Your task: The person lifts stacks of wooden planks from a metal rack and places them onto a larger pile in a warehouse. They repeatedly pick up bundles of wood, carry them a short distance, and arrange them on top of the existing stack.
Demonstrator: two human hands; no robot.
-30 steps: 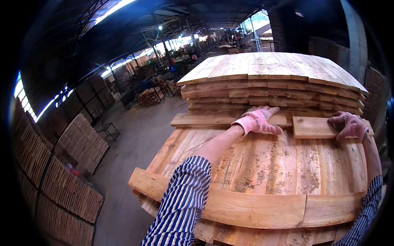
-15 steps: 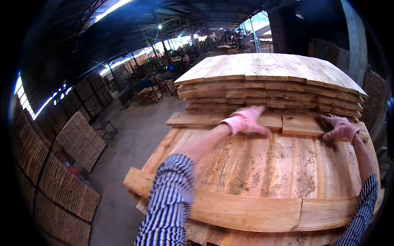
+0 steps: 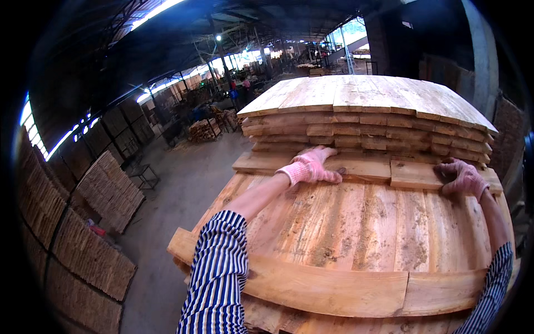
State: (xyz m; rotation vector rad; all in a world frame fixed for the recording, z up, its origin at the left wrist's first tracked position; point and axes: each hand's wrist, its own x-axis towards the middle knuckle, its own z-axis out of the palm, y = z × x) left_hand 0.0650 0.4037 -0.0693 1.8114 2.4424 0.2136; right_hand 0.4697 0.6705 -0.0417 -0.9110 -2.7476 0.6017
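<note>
My left hand (image 3: 312, 167), in a pink knit glove, grips the left crosswise wooden board (image 3: 364, 168). Its thumb lies at the near edge and its fingers reach over the top. Farther right, my gloved right hand (image 3: 463, 177) holds a shorter wooden board (image 3: 414, 174), laid end to end with the first one. Some of its fingertips are hidden behind the hand. Both boards rest across a layer of planks (image 3: 345, 222) strewn with sawdust, just in front of a higher stack of boards (image 3: 367, 119).
Two more crosswise boards (image 3: 328, 286) lie along the near edge of the plank layer. Slatted wooden panels (image 3: 92, 261) lean at the left, beyond a concrete floor (image 3: 161, 206). A woodpile (image 3: 204, 129) and a concrete post (image 3: 483, 55) stand farther back.
My left hand has moved left along its board and settled on it. Both crosswise boards have shifted slightly right. My right hand has stayed almost in place.
</note>
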